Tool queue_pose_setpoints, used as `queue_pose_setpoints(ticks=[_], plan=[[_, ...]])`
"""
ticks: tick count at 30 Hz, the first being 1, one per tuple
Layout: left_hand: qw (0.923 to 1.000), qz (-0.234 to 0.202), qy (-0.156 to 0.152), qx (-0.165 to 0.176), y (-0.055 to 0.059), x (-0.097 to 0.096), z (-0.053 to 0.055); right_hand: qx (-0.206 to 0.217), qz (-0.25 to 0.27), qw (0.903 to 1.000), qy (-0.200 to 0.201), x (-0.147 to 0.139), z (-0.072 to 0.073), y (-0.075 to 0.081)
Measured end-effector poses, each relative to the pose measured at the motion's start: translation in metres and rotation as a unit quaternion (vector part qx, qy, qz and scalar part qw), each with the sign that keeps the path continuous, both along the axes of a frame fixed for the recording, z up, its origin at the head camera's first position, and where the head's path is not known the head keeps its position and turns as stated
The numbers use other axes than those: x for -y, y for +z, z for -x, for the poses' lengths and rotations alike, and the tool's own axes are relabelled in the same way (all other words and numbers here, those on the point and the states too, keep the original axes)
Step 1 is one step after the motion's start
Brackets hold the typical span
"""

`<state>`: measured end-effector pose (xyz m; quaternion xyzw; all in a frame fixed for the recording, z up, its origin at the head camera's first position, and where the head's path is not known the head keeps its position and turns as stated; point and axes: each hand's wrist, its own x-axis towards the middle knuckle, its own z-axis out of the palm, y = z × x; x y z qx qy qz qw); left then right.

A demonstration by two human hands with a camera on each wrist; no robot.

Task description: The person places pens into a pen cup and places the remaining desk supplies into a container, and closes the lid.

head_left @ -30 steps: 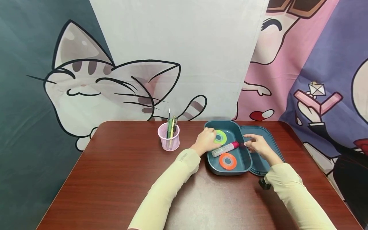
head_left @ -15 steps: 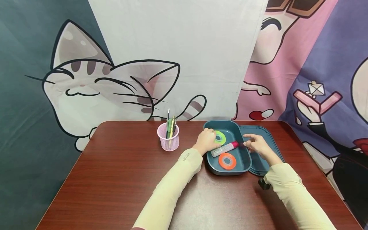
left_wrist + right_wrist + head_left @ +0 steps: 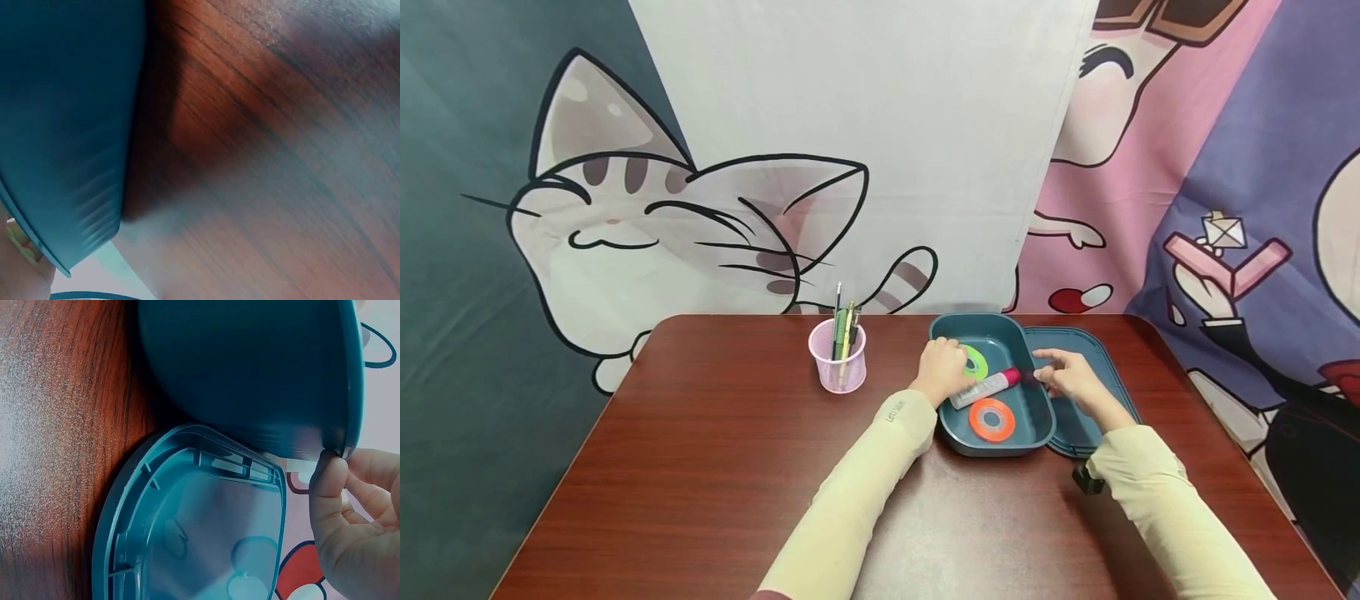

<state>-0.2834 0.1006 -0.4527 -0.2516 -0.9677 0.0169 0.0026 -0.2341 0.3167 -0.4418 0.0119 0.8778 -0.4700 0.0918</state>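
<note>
A dark blue plastic box (image 3: 1026, 421) stands uncovered at the right of the table. Inside it lie a green tape roll (image 3: 977, 364), a whitish tube with a magenta cap (image 3: 988, 388) and an orange tape roll (image 3: 992, 420). My left hand (image 3: 943, 369) reaches over the box's left rim and grips the left side of the green roll; its fingertips are hidden. With thumb outside and fingers inside, my right hand (image 3: 359, 519) pinches the box's right rim. The blue lid (image 3: 200, 537) lies beside the box, below that hand.
A pink mesh pen holder (image 3: 837, 375) with several pens and pencils stands at the back, left of the box. The brown wooden table (image 3: 715, 450) ends at a wall hung with cartoon cloths (image 3: 850, 100). A dark device (image 3: 1087, 481) sits under the right wrist.
My left hand has moved slightly right and farther into the box, covering a bit more of the green roll. The right hand keeps its place on the rim.
</note>
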Motion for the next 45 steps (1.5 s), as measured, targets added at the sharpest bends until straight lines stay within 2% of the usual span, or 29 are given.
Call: queue_pose_setpoints(ticks=[12,22,27,31,37,45], plan=[[0.9998,0.014,0.014,-0.009,-0.003,-0.004,-0.002,0.006,0.005,1.0,-0.002,-0.001,0.001,-0.001],[0.9998,-0.003,0.018,-0.006,-0.004,-0.003,0.0,0.003,0.003,1.0,-0.002,0.0,0.001,-0.001],[0.9997,-0.021,0.01,-0.008,-0.003,0.0,0.0,0.004,0.003,1.0,-0.002,0.0,0.0,0.0],[0.9977,-0.066,-0.004,-0.016,-0.001,0.005,-0.002,0.009,0.004,0.9999,-0.007,0.0,-0.001,0.001],[0.9866,-0.16,-0.009,-0.033,0.004,0.019,-0.004,0.014,0.009,0.9997,-0.017,0.0,-0.002,0.001],[0.956,-0.293,0.0,-0.019,0.008,0.036,-0.005,0.012,0.045,0.9985,-0.028,-0.006,-0.002,0.004]])
